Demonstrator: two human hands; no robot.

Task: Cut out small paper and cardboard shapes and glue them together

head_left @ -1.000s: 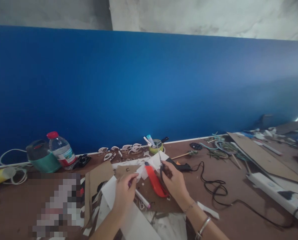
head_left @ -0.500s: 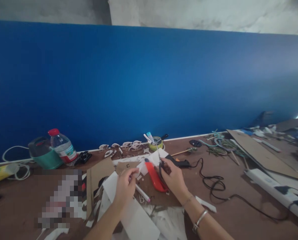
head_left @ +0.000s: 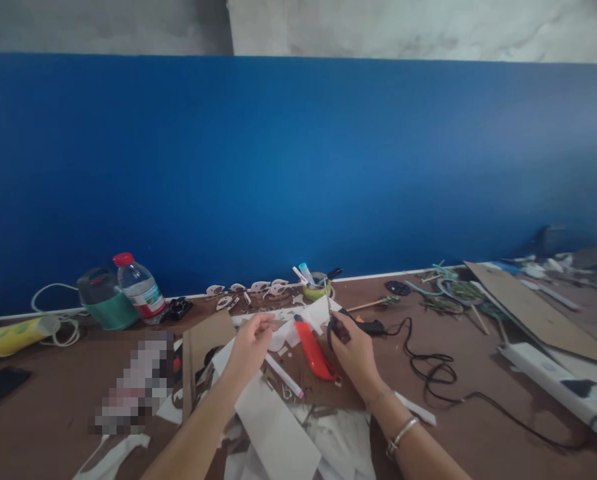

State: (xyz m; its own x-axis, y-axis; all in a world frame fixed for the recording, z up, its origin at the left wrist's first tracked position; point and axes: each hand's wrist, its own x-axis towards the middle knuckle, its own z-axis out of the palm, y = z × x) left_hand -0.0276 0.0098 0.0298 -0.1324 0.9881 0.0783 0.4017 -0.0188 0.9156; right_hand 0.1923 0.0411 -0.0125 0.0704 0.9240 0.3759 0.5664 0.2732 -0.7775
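My right hand (head_left: 352,348) is closed around the dark handles of a pair of scissors (head_left: 327,299), whose blades point away from me. To its left, my left hand (head_left: 252,345) has its thumb and fingers drawn together; what lies between them is too small to make out. Scraps of white paper (head_left: 279,339) lie just beyond those fingertips. Between the hands rests a red curved tool (head_left: 312,352) with a dark tip. A white marker with a pink end (head_left: 284,376) sits beside my left wrist, above a white paper sheet (head_left: 278,427).
Behind the hands stands a yellowish cup of pens (head_left: 315,291). A black glue gun (head_left: 373,327) trails a cord to the right, near a white power strip (head_left: 558,380). Leaf-shaped cutouts (head_left: 261,287), a bottle (head_left: 141,290), cardboard (head_left: 205,330) and a phone (head_left: 1,389) lie around.
My left hand has moved forward, away from the marker, and its fingers have lifted. My right hand keeps the scissors in much the same place. The view has turned slightly left.
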